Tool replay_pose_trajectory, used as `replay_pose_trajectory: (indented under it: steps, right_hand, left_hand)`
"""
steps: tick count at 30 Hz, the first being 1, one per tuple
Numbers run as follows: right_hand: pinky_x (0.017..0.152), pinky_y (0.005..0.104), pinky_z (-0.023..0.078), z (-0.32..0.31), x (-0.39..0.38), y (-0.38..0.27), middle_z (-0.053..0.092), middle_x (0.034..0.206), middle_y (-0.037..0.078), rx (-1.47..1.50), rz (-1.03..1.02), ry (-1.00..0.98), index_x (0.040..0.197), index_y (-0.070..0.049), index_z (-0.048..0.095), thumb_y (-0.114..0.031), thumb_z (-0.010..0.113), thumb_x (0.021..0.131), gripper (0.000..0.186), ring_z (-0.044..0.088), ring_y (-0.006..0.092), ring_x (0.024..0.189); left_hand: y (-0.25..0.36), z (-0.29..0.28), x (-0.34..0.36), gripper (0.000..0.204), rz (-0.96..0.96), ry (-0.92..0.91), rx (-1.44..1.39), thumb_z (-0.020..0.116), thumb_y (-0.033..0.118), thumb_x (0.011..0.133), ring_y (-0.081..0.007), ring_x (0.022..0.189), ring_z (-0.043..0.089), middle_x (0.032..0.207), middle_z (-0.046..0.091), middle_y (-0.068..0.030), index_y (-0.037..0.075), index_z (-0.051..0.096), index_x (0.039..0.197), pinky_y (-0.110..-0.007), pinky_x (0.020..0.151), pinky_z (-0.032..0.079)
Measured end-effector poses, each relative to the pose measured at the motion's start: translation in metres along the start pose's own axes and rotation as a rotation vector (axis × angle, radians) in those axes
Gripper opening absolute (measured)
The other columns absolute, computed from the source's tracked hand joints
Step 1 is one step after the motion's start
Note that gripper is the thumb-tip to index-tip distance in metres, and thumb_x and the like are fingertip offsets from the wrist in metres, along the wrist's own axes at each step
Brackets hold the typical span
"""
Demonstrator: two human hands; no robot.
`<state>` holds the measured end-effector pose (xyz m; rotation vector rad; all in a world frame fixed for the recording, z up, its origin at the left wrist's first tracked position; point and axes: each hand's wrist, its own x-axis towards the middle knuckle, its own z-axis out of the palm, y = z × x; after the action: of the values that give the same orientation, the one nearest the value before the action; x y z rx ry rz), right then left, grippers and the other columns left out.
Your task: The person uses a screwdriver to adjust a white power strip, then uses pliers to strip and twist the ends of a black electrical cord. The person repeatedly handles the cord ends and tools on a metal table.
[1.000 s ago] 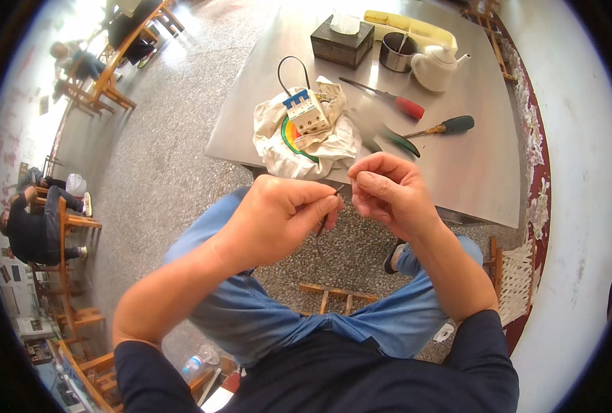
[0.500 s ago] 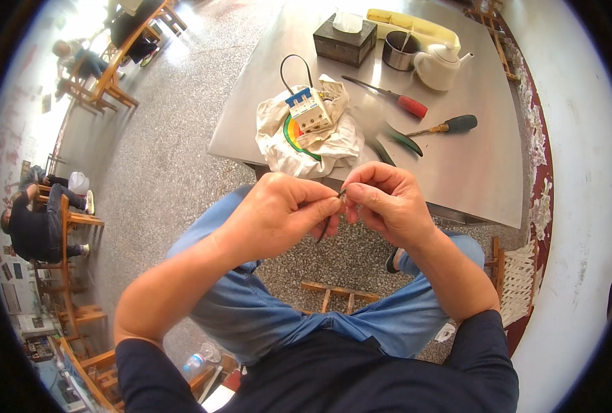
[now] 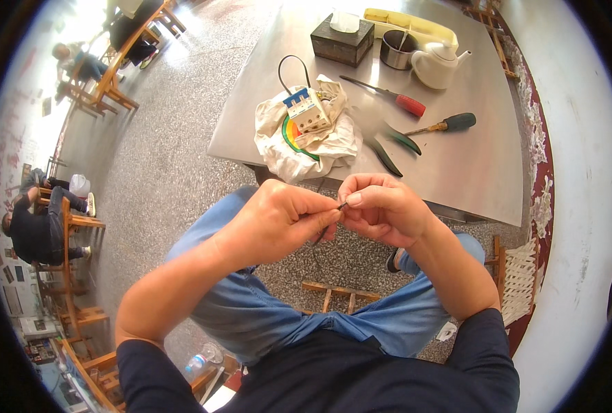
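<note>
Over my lap, just off the table's near edge, my left hand (image 3: 275,220) pinches a thin black wire (image 3: 321,235) between thumb and fingers. The wire's loose part hangs down below the fingertips. My right hand (image 3: 385,210) is closed on the wire's upper end, its thumb and fingertips meeting those of the left. The tip itself is mostly hidden by the fingers. Beyond my hands, a white and blue circuit breaker (image 3: 307,113) with a looped black wire (image 3: 293,56) rests on a crumpled cream cloth bag (image 3: 273,141).
On the metal table (image 3: 481,172) lie green-handled pliers (image 3: 386,158), a red-handled screwdriver (image 3: 409,104) and a dark-handled screwdriver (image 3: 459,122). Farther back stand a tissue box (image 3: 340,45), a metal cup (image 3: 395,54) and a white teapot (image 3: 435,67). A seated person (image 3: 34,230) is at far left.
My right hand has shifted slightly down and left, its fingers closing nearer the left fingertips. The left hand has barely moved. Both hands keep hold of the wire.
</note>
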<state>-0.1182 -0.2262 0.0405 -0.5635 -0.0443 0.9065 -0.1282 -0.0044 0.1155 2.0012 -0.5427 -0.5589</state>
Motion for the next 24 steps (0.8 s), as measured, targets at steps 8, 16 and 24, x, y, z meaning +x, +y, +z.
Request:
replay_pose_trajectory:
  steps: [8, 16, 24]
  right_hand:
    - [0.041, 0.0188, 0.028, -0.006, 0.002, 0.003, 0.053, 0.079, 0.003, 0.079, 0.062, -0.035, 0.097, -0.003, 0.06, -0.009, 0.065, 0.092, 0.009, 0.046, 0.0081, 0.058]
    - [0.041, 0.0185, 0.028, -0.004, 0.004, 0.007, 0.061, 0.086, 0.007, 0.141, 0.055, -0.028, 0.098, -0.004, 0.059, -0.008, 0.062, 0.094, 0.006, 0.048, 0.0089, 0.061]
    - [0.04, 0.0188, 0.029, -0.006, 0.006, 0.01, 0.061, 0.085, 0.008, 0.167, 0.042, -0.036, 0.099, -0.004, 0.058, -0.008, 0.06, 0.094, 0.007, 0.053, 0.0125, 0.065]
  left_hand:
    - [0.001, 0.005, -0.002, 0.017, -0.02, 0.06, -0.007, 0.066, 0.009, 0.095, -0.005, 0.06, 0.058, 0.065, 0.066, -0.0042, 0.001, 0.072, 0.082, -0.026, 0.058, 0.049]
    - [-0.002, 0.008, 0.0, 0.021, -0.103, 0.063, -0.131, 0.063, 0.011, 0.098, -0.0066, 0.064, 0.062, 0.068, 0.068, -0.0046, -0.002, 0.072, 0.083, -0.026, 0.06, 0.051]
    - [-0.004, 0.008, 0.001, 0.021, -0.166, 0.047, -0.226, 0.062, 0.011, 0.099, -0.0072, 0.065, 0.063, 0.071, 0.071, -0.0046, -0.004, 0.072, 0.088, -0.026, 0.062, 0.053]
